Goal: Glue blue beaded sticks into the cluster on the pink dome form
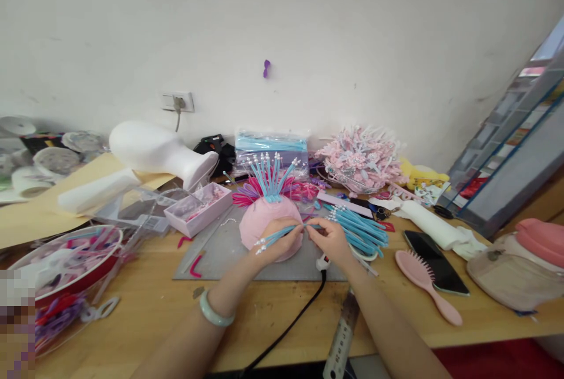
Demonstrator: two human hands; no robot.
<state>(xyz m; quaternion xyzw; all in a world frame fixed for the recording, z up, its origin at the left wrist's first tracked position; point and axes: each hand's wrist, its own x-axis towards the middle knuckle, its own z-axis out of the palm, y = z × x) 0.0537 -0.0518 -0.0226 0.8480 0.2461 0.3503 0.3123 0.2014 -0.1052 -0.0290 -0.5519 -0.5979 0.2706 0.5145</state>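
My left hand [284, 239] is closed around a few blue pipe cleaners [274, 237] tipped with white pearl beads, which point left. Fingers of my right hand [329, 240] pinch close to the left fingertips, at the stems' other end. Both hands are in front of a pink dome [254, 220] standing on a grey mat [207, 255]. A fan of blue beaded stems [270, 178] rises from the dome's top, with magenta loops [249, 190] behind it. Beside my right hand lies a pile of blue beaded pipe cleaners [361, 233].
A lilac box [198, 214] of small parts and a white foam head [150, 147] are left of the mat. A pink hairbrush [425, 282], phone [436, 264] and paper roll [429, 223] lie right. A black cord [291, 323] and ruler [341, 344] cross the front.
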